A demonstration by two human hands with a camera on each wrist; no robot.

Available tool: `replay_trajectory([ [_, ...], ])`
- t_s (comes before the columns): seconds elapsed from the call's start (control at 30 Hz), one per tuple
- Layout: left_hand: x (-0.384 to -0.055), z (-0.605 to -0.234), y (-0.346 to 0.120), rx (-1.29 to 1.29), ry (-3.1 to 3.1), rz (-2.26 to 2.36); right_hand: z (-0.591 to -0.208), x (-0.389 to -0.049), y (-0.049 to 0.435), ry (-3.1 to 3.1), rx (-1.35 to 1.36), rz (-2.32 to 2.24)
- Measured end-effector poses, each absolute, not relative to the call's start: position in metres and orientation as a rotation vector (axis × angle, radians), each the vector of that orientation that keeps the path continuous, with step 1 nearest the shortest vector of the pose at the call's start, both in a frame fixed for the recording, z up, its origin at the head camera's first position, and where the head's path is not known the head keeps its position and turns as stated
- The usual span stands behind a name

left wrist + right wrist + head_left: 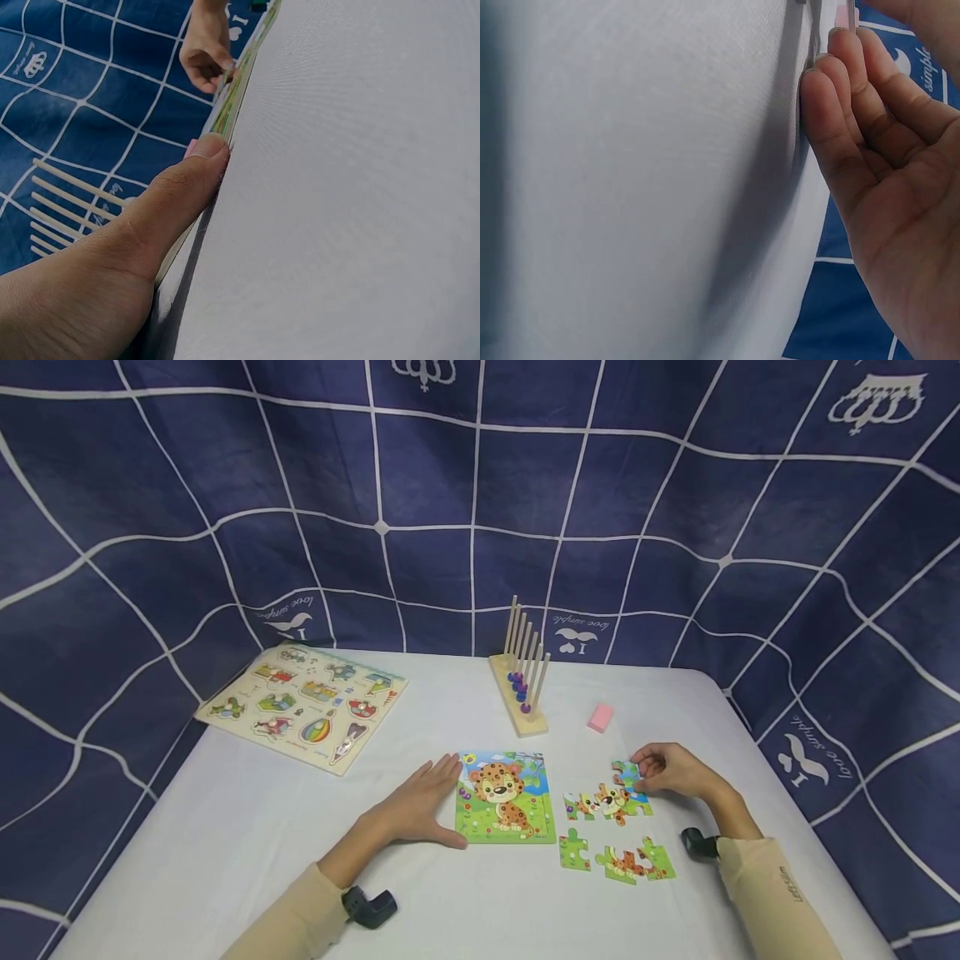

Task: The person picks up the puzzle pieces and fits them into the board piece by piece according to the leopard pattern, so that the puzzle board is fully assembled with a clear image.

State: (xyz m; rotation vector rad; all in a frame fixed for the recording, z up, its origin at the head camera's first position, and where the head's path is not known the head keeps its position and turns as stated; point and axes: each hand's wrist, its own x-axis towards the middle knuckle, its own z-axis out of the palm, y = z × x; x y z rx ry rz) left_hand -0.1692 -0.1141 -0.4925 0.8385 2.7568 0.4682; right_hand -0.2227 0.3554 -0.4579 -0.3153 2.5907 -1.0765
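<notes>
A leopard picture board (504, 797) lies flat on the white table, a cartoon leopard on green grass. My left hand (420, 806) rests at its left side with fingers spread, fingertips and thumb at its edge. To the right are jigsaw pieces of a similar leopard picture; several in the upper group (596, 803) sit together. My right hand (675, 771) pinches a jigsaw piece (626, 772) at that group's upper right; in the right wrist view only a thin edge of it (851, 16) shows. Nearer me lie a loose corner piece (574, 853) and a cluster of leopard-body pieces (626, 866).
A wooden peg rack (517, 697) with blue and purple beads stands behind the board. A pink block (600, 717) lies right of it. At the far left is a knobbed vehicle puzzle board (300, 702). A blue grid curtain (427, 568) closes off the back and sides.
</notes>
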Motion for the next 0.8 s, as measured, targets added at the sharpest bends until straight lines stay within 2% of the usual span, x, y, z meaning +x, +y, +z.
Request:
replay_trajectory([
  [0.8, -0.17, -0.491, -0.115, 0.871, 2.756, 0.474, -0.452, -0.223, 0.334, 2.628, -0.36, -0.993],
])
